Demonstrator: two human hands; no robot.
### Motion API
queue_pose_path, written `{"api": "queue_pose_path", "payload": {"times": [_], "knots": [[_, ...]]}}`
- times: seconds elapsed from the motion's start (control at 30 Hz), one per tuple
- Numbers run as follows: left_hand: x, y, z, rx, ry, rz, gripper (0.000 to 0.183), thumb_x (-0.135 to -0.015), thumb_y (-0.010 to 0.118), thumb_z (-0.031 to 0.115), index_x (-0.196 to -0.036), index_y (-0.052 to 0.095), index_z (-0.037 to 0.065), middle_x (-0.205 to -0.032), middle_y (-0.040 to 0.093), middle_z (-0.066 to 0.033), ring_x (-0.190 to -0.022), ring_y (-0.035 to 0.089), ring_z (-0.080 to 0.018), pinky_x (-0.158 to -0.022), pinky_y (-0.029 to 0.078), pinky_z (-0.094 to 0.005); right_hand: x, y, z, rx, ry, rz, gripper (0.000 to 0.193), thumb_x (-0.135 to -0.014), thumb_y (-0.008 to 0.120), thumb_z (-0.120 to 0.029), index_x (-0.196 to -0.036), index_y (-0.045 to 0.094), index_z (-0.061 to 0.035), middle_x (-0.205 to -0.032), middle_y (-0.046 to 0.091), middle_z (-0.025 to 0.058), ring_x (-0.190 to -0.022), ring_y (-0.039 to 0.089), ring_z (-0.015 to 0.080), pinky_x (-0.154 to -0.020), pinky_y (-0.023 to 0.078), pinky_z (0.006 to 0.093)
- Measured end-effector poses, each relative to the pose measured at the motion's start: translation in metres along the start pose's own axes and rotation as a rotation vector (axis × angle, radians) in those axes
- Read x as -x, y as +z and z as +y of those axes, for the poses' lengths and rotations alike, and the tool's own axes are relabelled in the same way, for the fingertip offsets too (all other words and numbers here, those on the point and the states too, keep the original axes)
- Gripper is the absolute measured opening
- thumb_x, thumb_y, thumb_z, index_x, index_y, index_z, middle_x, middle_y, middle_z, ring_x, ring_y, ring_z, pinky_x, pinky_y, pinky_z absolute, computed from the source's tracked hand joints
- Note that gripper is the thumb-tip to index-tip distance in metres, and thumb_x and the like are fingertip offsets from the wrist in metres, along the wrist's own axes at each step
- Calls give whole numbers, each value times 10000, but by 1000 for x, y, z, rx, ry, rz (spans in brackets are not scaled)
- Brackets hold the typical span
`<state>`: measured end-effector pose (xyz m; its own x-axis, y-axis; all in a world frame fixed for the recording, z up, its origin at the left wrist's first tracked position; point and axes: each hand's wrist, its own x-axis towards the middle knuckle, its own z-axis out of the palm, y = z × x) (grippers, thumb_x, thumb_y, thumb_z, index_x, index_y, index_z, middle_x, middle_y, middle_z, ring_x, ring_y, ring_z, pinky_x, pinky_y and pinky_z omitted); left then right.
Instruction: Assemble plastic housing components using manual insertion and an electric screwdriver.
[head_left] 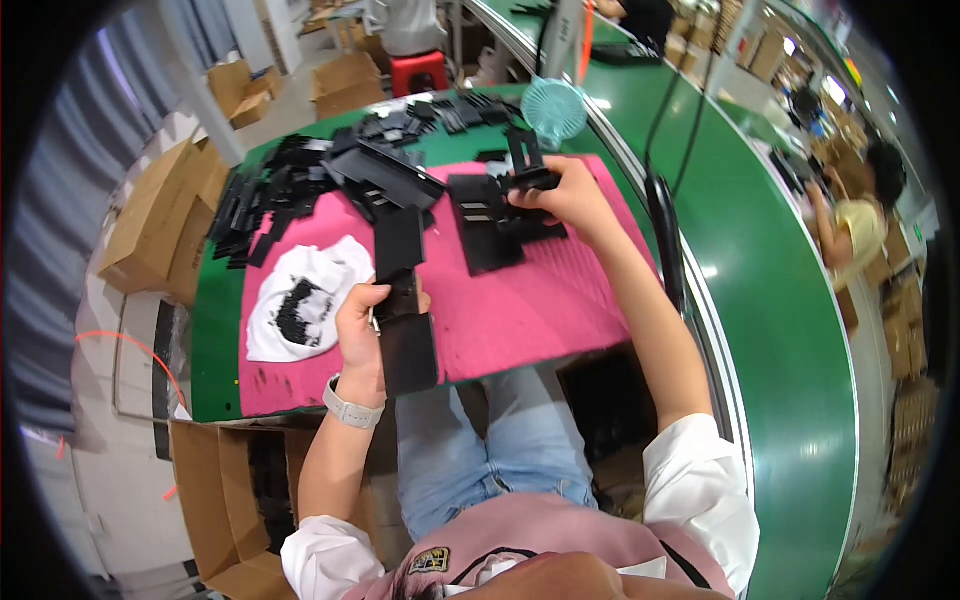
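My left hand (360, 325) is closed around a long black part of flat plates (409, 350) joined in the middle, its lower end hanging over the table's front edge. Farther right, my right hand (572, 198) grips a black bracket-like part (527, 160) with upright arms, just above the pink mat (500, 330). Beside and partly under that hand lies a black flat panel (485, 225) with two light slots. A white cloth (345, 262) with small black pieces (298, 310) on it rests on the mat, left of my left hand.
Black parts (270, 190) are piled along the table's far left side. A turquoise fan (554, 110) stands at the far right corner. A green conveyor (780, 350) runs along the right, with a person (858, 225) beyond it. Cardboard boxes (160, 225) stand left and below.
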<state>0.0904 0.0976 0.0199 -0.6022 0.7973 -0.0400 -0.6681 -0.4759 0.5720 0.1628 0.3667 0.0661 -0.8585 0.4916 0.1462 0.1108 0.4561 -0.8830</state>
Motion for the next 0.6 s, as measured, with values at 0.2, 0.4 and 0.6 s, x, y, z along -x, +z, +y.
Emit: {"api": "queue_pose_path", "payload": {"times": [0.2,0.4,0.6], "knots": [[-27,10,34,-73,36,87,307,-842,476,129,-1122,573,49,-968,643,-75,-858,624,-206,-765,525,-341,-51,34,-6,724,-135,180,327,-637,728,-201,-944,692,-94,-960,644,114,-950,598,339,-793,486,400],[-65,9,37,-141,140,32,410,-867,455,81,-1276,483,69,-1149,581,-31,-1060,560,-181,-964,429,-352,-50,42,5,867,-461,371,255,-614,618,-40,-860,674,-80,-944,618,83,-950,580,284,-806,478,367],[-61,-14,25,-44,-2,17,522,-826,393,270,-1268,447,-3,-770,481,-59,-701,402,-160,-581,364,-280,-42,40,-9,744,-694,530,240,-610,609,5,-828,675,-70,-855,599,67,-880,564,267,-741,466,389]]}}
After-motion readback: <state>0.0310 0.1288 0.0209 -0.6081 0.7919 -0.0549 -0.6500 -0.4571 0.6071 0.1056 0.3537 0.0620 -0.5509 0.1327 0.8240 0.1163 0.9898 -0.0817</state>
